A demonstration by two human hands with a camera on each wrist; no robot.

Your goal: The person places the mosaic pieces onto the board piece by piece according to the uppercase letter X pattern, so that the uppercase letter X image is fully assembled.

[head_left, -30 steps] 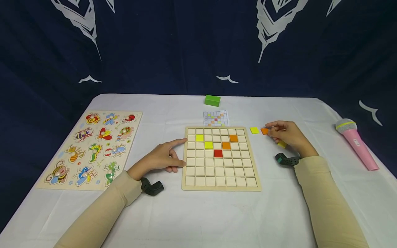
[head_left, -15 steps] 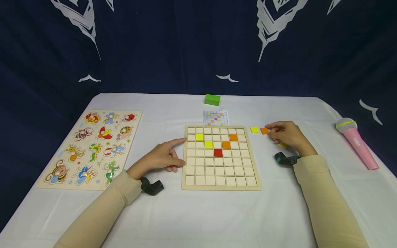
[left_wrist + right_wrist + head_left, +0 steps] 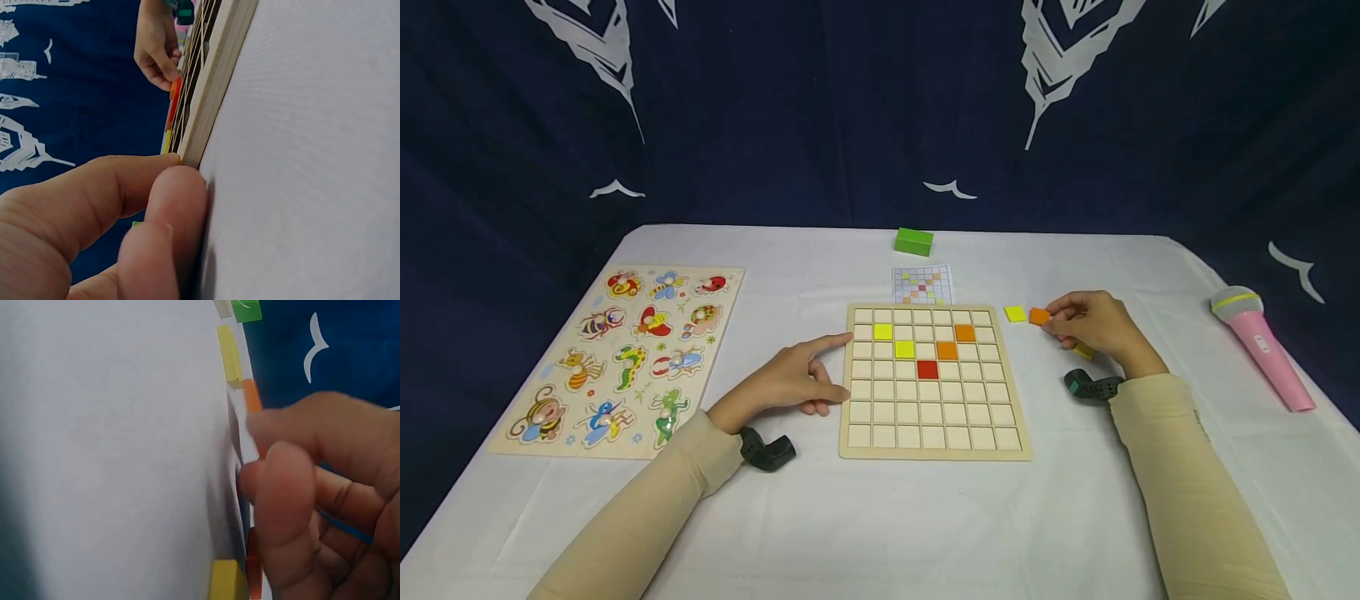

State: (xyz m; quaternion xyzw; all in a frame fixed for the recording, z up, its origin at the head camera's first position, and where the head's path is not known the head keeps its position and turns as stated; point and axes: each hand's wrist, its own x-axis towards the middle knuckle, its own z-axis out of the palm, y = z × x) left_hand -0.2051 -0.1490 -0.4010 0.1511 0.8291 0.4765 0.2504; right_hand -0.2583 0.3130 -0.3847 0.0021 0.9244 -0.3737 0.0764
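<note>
I note a white-clothed table (image 3: 880, 517) before a dark blue backdrop (image 3: 820, 108). My right hand (image 3: 1093, 325) pinches an orange tile (image 3: 1039, 316) right of the grid board (image 3: 934, 446); my left hand (image 3: 790, 382), fingers relaxed, touches the board's left edge.

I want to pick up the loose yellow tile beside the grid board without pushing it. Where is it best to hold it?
Probably pinch the yellow tile by two opposite edges, coming from above. It lies flat on the tablecloth, with the orange tile close on its right, so its near and far edges look freest.
</note>
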